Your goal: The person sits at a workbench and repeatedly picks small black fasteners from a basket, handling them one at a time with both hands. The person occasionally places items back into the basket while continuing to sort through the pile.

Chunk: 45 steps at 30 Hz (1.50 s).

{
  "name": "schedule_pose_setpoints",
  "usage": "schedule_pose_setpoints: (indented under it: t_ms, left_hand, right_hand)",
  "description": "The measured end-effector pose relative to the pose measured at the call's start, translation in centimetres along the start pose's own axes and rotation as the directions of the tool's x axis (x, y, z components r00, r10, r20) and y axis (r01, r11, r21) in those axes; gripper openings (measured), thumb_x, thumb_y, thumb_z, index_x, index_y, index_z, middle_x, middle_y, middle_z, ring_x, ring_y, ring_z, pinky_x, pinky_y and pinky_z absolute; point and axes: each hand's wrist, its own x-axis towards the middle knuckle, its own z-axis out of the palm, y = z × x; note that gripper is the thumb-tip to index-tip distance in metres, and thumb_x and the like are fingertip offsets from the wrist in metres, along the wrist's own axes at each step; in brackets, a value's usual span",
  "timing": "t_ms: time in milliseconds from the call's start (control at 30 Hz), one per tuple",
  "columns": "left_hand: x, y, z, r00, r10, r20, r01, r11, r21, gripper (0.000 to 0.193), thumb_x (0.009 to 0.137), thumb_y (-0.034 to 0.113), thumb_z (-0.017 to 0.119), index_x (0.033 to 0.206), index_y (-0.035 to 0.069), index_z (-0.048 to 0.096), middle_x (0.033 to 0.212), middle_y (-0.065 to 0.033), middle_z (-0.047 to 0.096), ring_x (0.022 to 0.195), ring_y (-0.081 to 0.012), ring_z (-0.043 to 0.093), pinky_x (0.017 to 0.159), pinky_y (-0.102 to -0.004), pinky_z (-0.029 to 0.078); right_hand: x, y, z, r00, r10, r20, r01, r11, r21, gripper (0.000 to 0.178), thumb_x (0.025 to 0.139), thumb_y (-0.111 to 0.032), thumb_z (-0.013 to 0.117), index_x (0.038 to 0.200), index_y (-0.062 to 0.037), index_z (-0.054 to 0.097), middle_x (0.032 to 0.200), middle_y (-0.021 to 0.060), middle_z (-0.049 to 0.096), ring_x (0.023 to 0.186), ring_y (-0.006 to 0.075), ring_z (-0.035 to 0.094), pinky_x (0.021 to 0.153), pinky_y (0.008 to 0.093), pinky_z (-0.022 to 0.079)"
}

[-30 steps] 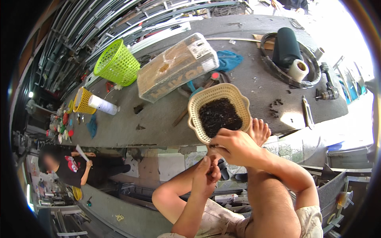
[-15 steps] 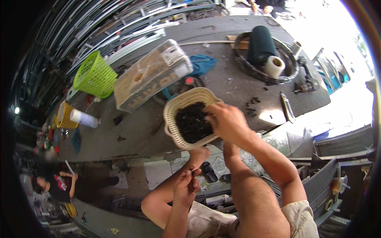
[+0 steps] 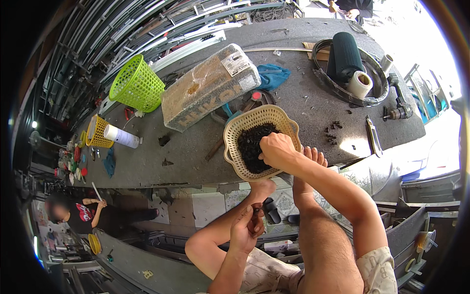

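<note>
Head view: white-labelled, probably plastic-wrapped brown package (image 3: 210,87) behind right hand (image 3: 276,151).

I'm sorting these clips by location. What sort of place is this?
Probably a metal workshop. Long metal bars are stacked beside a grey workbench, and the right hand reaches into a beige basket of small dark hardware, while the left hand holds one piece.

- A long grey bench (image 3: 147,161) spans the workshop.
- Metal rails (image 3: 98,44) stack behind it.
- Pale tiled floor (image 3: 210,206) lies below.
- Harsh daylight (image 3: 440,54) floods the right.
</note>
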Motion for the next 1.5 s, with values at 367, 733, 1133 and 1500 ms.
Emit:
schedule_pose_setpoints:
  t_ms: [367,733,1133,1500]
  left_hand:
    - [-0.1,0.3,0.3,0.980,0.198,0.023,-0.197,0.980,-0.012,0.022,0.102,0.023,0.067,0.119,0.010,0.066,0.107,-0.0081,0.071,0.053,-0.0072,0.047,0.046,-0.0210,0.034]
    - [0.7,0.8,2.2,0.925,0.369,0.090,-0.374,0.926,0.049,0.016,0.093,0.022,0.078,0.104,0.013,0.070,0.081,-0.0045,0.069,0.049,-0.0063,0.043,0.044,-0.0221,0.031]
    - [0.4,0.2,3.4,0.871,0.489,-0.038,-0.474,0.859,0.192,0.014,0.092,0.013,0.080,0.093,0.009,0.066,0.076,-0.0036,0.066,0.051,-0.0066,0.046,0.046,-0.0222,0.033]
    - [0.2,0.2,4.6,0.923,0.381,-0.059,-0.368,0.917,0.155,0.023,0.090,0.000,0.077,0.110,0.002,0.067,0.086,-0.0035,0.067,0.057,-0.0024,0.050,0.045,-0.0184,0.036]
  right_hand:
    - [-3.6,-1.2,-3.2,0.983,0.023,-0.181,0.067,0.876,0.477,0.013,0.084,-0.013,0.074,0.092,-0.0029,0.076,0.088,0.0159,0.075,0.083,0.0337,0.074,0.074,0.0414,0.057]
    - [-8.7,-5.2,-4.6,0.983,-0.174,0.064,0.055,0.606,0.794,0.016,0.087,-0.008,0.074,0.102,-0.0012,0.076,0.090,0.0148,0.077,0.083,0.0261,0.075,0.077,0.0368,0.057]
    - [-9.4,-5.2,-5.6,0.971,-0.239,-0.005,0.143,0.567,0.811,0.016,0.086,-0.004,0.074,0.101,-0.0005,0.076,0.092,0.0141,0.076,0.084,0.0264,0.074,0.077,0.0365,0.057]
    - [-10.1,-5.3,-4.1,0.968,-0.245,-0.062,0.222,0.706,0.673,0.018,0.080,-0.002,0.073,0.099,-0.0031,0.072,0.088,0.0125,0.069,0.087,0.0357,0.069,0.078,0.0426,0.056]
